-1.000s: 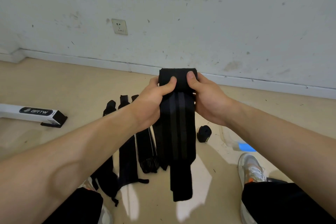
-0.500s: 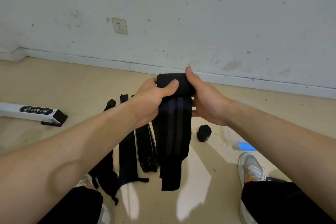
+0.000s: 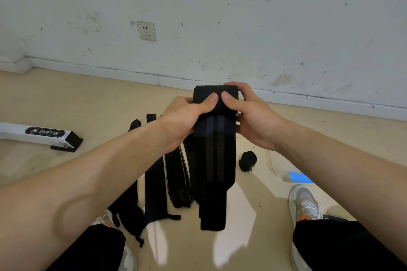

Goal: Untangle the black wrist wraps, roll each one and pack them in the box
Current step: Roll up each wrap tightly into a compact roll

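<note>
Black stretch fabric with grey stripes, the wrist wrap (image 3: 214, 154), hangs down in front of the person. Its top end is wound into a thick roll (image 3: 215, 99). The left hand (image 3: 182, 121) and the right hand (image 3: 253, 121) both grip this roll from its two sides, with the fingers curled behind it and the two thumbs pressed on its front, almost touching each other.

Compared with one second ago, the free tail is shorter and its lower edge hangs higher above the floor (image 3: 66, 99). The thumbs, which were apart half a second ago, have come together again. So one more turn seems to be taken in, and the rolling of this wrap is perhaps half done.

One small finished roll (image 3: 248, 161) already stands on the floor, under the right hand. Several loose wraps (image 3: 176, 178) lie flat below the left forearm, not yet rolled. The white box (image 3: 37, 134) lies well apart, far to the left, and I see nothing packed in it yet.
</note>
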Demonstrator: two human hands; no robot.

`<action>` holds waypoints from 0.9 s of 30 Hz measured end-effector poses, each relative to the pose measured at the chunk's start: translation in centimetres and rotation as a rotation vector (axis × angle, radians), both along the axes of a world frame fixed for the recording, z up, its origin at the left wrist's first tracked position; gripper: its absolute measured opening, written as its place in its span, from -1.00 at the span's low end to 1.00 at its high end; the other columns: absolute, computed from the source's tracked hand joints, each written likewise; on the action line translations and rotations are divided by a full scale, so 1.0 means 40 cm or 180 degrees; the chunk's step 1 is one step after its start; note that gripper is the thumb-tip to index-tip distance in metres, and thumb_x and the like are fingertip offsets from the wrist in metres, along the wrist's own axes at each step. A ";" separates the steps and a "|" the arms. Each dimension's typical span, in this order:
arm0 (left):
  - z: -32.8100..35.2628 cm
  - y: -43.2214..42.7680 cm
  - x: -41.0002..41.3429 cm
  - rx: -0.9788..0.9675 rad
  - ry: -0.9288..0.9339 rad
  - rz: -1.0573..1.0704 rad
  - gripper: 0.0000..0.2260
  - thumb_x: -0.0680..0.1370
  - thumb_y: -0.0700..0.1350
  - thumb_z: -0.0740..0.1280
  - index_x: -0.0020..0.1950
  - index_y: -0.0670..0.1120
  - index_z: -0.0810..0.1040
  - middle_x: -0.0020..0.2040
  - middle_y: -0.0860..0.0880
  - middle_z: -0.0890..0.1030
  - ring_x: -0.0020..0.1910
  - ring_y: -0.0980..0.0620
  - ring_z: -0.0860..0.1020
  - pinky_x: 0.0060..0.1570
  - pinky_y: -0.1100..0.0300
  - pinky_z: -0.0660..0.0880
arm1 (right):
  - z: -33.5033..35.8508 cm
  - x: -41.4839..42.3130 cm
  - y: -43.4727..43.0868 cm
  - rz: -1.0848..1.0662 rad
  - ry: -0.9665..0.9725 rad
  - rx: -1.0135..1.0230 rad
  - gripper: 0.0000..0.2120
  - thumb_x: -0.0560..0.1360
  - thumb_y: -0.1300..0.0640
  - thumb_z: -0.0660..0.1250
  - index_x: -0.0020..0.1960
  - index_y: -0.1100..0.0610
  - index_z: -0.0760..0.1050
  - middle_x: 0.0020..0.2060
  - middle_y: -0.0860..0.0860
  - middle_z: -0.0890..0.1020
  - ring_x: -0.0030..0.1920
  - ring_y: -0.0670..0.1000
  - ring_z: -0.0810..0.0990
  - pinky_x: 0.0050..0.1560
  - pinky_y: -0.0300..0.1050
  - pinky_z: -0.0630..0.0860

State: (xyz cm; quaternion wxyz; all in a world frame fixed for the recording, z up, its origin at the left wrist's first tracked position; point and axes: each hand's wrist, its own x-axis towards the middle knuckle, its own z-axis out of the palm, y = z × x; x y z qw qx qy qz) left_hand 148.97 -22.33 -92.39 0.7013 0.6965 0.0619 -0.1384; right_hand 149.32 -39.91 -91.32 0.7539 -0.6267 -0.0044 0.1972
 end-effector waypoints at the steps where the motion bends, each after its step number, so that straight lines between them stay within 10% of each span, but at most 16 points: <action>1: -0.002 0.002 0.003 0.0035 -0.0029 0.0027 -0.42 0.44 0.17 0.54 0.30 -0.20 0.60 0.13 -0.15 0.73 0.13 -0.14 0.71 0.25 -0.12 0.61 | 0.002 0.003 -0.003 0.0016 0.0043 -0.0028 -0.66 0.62 0.03 0.34 0.38 -0.01 0.40 0.06 0.02 0.64 0.01 0.05 0.67 0.11 0.06 0.64; 6: -0.002 0.001 0.005 0.0150 -0.0205 0.0173 -0.34 0.33 0.10 0.58 0.36 -0.11 0.55 0.16 -0.13 0.71 0.11 -0.15 0.72 0.19 -0.12 0.63 | 0.001 0.009 -0.004 0.0148 0.0050 -0.0789 -0.47 0.59 -0.38 0.13 0.34 -0.03 0.47 0.16 -0.01 0.66 0.09 0.09 0.71 0.07 0.10 0.67; 20: 0.013 0.016 0.006 0.0266 -0.0169 0.0129 -0.53 0.55 0.14 0.46 0.32 -0.13 0.58 0.16 -0.11 0.72 0.09 -0.08 0.73 0.17 -0.07 0.65 | -0.016 0.016 -0.027 0.0100 -0.0036 0.0002 -0.72 0.64 0.06 0.32 0.34 0.05 0.44 0.11 0.09 0.65 0.04 0.12 0.68 0.13 0.04 0.64; 27: 0.010 0.009 -0.002 0.0256 -0.0202 0.0130 -0.41 0.45 0.16 0.53 0.37 -0.09 0.53 0.19 -0.14 0.70 0.10 -0.14 0.72 0.16 -0.13 0.65 | -0.007 0.021 -0.027 0.0276 0.0401 -0.0328 -0.53 0.60 -0.33 0.19 0.30 -0.04 0.56 0.18 0.10 0.68 0.07 0.20 0.73 0.17 0.19 0.63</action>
